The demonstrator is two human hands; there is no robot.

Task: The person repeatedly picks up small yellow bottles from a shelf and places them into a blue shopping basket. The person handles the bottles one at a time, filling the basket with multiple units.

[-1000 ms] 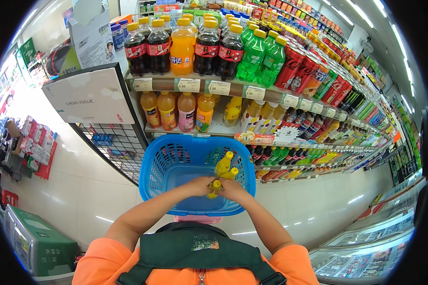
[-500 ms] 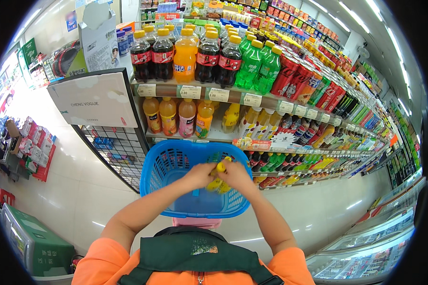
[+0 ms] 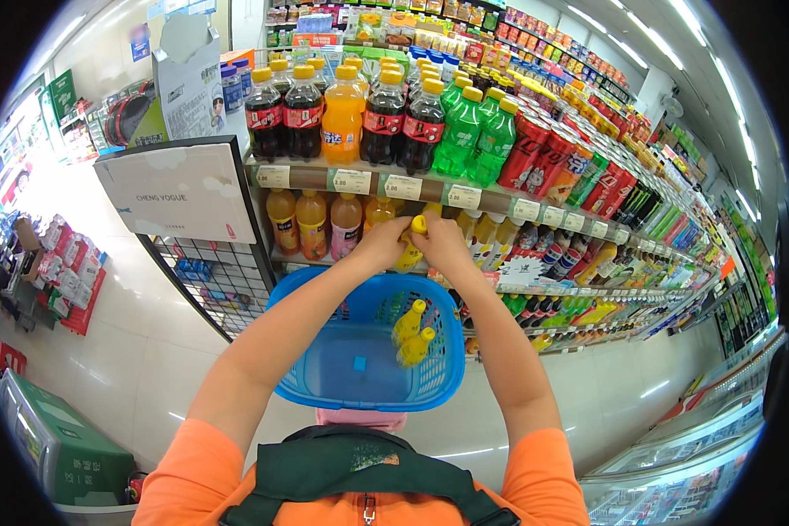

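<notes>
Both my arms reach forward to the second shelf. My left hand point(image 3: 383, 244) and my right hand point(image 3: 444, 242) are side by side there, fingers closed around a yellow-capped drink bottle point(image 3: 409, 257); its cap pokes up between them. How much of it each hand grips is partly hidden. Below, a blue plastic basket point(image 3: 302, 396) stands against the shelf. Two yellow bottles lean inside it on the right, an upper bottle point(image 3: 407, 324) and a lower bottle point(image 3: 415, 349).
Orange and pink drink bottles point(image 3: 312, 228) stand left of my hands. Cola, orange and green soda bottles point(image 3: 381, 123) line the shelf above, with rows of cans point(image 3: 535, 158) to the right. A black wire rack point(image 3: 210, 272) borders the basket's left.
My hands have moved up and away from the basket to the shelf. The two yellow bottles they held are now let go inside the basket, and another yellow bottle is between my hands.
</notes>
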